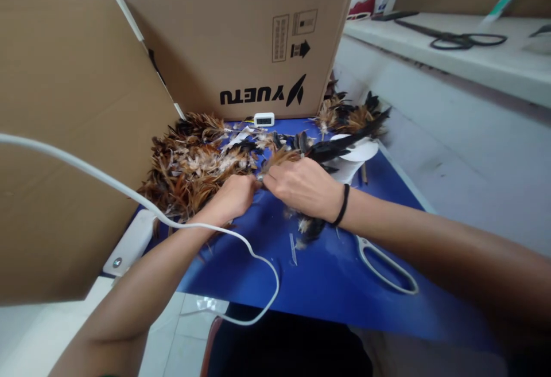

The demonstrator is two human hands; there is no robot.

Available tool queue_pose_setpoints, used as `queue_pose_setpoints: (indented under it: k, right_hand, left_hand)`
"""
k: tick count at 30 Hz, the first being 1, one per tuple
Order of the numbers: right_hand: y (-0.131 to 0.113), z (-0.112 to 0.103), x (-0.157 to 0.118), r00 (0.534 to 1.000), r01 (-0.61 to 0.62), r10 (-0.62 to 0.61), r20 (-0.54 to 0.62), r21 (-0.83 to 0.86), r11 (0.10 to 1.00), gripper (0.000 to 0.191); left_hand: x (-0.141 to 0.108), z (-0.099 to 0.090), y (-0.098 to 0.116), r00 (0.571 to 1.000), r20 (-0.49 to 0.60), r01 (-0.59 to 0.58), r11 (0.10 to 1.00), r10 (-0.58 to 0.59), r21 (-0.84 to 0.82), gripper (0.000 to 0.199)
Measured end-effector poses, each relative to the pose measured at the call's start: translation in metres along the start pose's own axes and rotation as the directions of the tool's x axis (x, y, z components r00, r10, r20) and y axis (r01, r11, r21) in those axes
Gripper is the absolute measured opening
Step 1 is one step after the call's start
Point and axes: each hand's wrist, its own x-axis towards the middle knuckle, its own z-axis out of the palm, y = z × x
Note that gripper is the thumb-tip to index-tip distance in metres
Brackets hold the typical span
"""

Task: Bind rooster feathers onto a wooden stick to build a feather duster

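My left hand (240, 194) and my right hand (299, 186) meet fingertip to fingertip over the blue tabletop (262, 262), both closed. A tuft of brown feathers (279, 158) rises from behind my right hand's fingers, and dark feathers (310, 230) show beneath that hand. Whatever my left fingers pinch is too small and hidden to make out. Close beyond my left hand spreads a big heap of brown and black feathers (185, 162). Long black feathers (340, 144) stretch up and right past my right hand.
White-handled scissors (390, 271) lie below my right forearm. A white cable (142, 200) crosses my left forearm. Cardboard boxes (241, 38) wall the back and left. A small white digital display (264, 119) stands behind the feathers. Black scissors (462, 39) rest on a ledge at right.
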Motion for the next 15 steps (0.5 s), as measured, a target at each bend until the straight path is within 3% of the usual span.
queue_pose_setpoints:
  k: [4, 9, 15]
  right_hand:
    - [0.007, 0.002, -0.009, 0.998, -0.044, 0.045, -0.052, 0.013, 0.999, 0.023]
    - [0.028, 0.009, -0.013, 0.996, -0.061, 0.065, -0.065, 0.06, 0.996, 0.024]
    - [0.052, 0.029, -0.014, 0.981, -0.033, 0.09, -0.172, 0.308, 0.951, 0.027]
  left_hand:
    - [-0.008, -0.006, 0.005, 0.995, -0.046, 0.097, 0.988, -0.092, 0.117, 0.025]
    - [-0.017, -0.021, -0.003, 0.989, -0.025, 0.145, 0.966, -0.143, 0.216, 0.032]
    - [-0.036, -0.054, -0.023, 0.981, -0.055, 0.189, 0.849, -0.186, 0.494, 0.034]
